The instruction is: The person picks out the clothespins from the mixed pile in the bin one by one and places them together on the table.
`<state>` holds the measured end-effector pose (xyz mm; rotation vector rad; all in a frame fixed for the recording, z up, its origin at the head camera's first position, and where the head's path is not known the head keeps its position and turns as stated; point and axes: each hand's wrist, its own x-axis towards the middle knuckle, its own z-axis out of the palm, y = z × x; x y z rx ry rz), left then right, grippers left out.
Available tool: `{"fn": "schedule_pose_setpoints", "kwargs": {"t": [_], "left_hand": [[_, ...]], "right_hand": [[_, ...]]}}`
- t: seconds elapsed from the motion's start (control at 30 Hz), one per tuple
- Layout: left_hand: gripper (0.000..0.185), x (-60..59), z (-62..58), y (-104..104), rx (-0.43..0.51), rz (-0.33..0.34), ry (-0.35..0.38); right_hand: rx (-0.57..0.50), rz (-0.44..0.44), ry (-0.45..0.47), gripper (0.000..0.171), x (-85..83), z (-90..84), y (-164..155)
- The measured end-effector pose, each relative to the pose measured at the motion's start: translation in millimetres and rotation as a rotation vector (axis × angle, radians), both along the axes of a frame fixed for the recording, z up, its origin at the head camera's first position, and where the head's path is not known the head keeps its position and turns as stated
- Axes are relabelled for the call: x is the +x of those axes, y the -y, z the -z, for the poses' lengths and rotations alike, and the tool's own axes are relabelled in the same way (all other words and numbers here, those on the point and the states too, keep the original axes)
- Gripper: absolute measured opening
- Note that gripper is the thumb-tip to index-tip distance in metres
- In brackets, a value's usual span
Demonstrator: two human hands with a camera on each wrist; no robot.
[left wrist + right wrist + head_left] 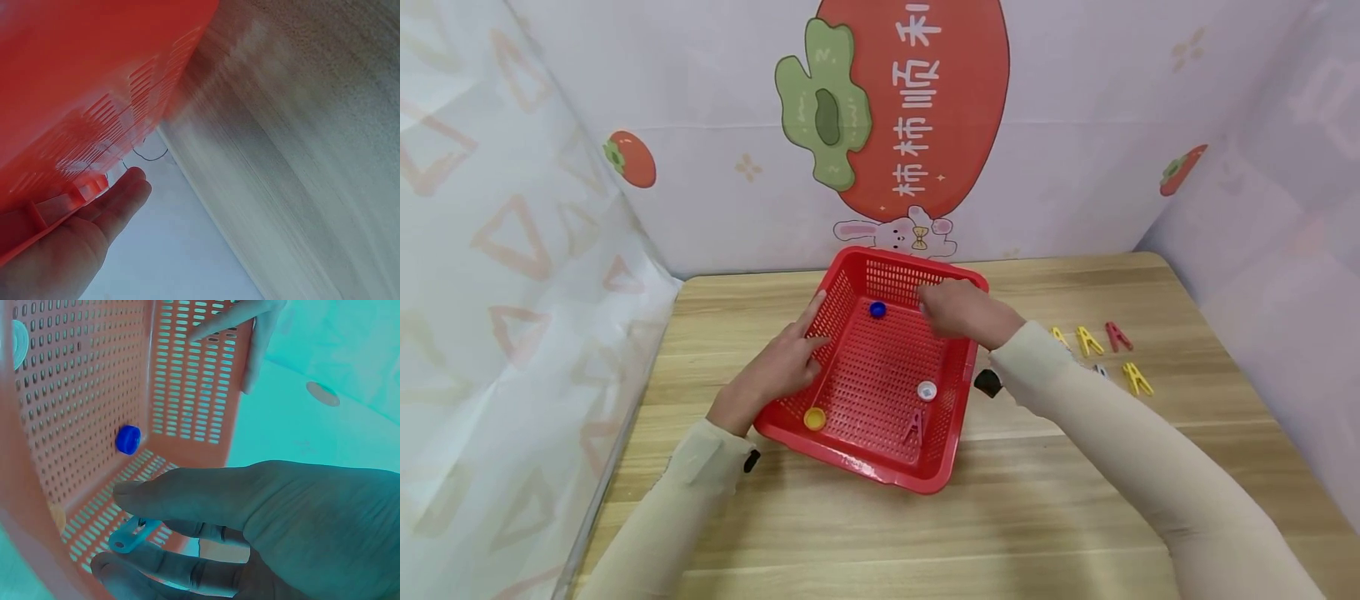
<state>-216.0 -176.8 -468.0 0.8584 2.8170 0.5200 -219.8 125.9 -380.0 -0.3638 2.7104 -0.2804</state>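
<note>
My right hand [958,310] pinches a small clip [132,532] over the red basket [850,457], just right of the blue cap [877,310], while my left hand [778,367] lies open-fingered on the basket's left rim.

Red perforated plastic basket [880,392] sits on the wooden table, tilted — a small clothespin [131,534] pinched over its far right corner, colour unclear.

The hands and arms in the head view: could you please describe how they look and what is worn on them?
Both arms wear long, close-fitting sleeves in a pale cream fabric reaching to the wrists. The left hand and right hand are bare, with no gloves or rings visible. A small black device sits at each wrist: the left wrist unit and the right wrist unit.
</note>
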Motion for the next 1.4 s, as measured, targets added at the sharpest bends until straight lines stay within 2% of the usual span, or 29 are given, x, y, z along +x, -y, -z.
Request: {"fn": "schedule_pose_setpoints", "kwargs": {"t": [0.13,0.27,0.5,0.6,0.87,1.03,1.13,1.4], "left_hand": [[0.05,-0.2,0.5,1,-0.002,0.001,-0.005],[0.05,-0.6,0.8,0,-0.001,0.0,-0.005],[0.049,-0.5,1.9,0,-0.003,0.004,-0.018],[0.05,-0.6,2.5,0,0.0,-0.007,-0.008],[0.051,1.3,1.1,-1,0.0,-0.009,0.001],[0.051,1.8,-0.2,-2,-0.001,-0.01,0.002],[0.05,1.8,-1.0,-2,0.0,-0.004,-0.006],[0.051,0.8,-0.7,0,0.0,-0.003,-0.005]], "right_hand": [[0.021,-0.017,-0.032,0.037,3.2,-2.6,-7],[0.01,-0.022,-0.064,0.04,7.3,-7.3,-12],[-0.02,-0.029,-0.087,0.027,20.5,-19.4,-21],[-0.023,-0.016,-0.088,0.026,25.8,-22.6,-28],[-0.001,0.032,-0.107,0.036,37.2,-20.7,-49],[-0.022,0.084,-0.096,0.04,47.5,-18.7,-69],[-0.035,0.109,-0.085,0.039,53.4,-17.5,-84],[-0.026,0.101,-0.099,0.03,67.8,-12.1,-115]]}}
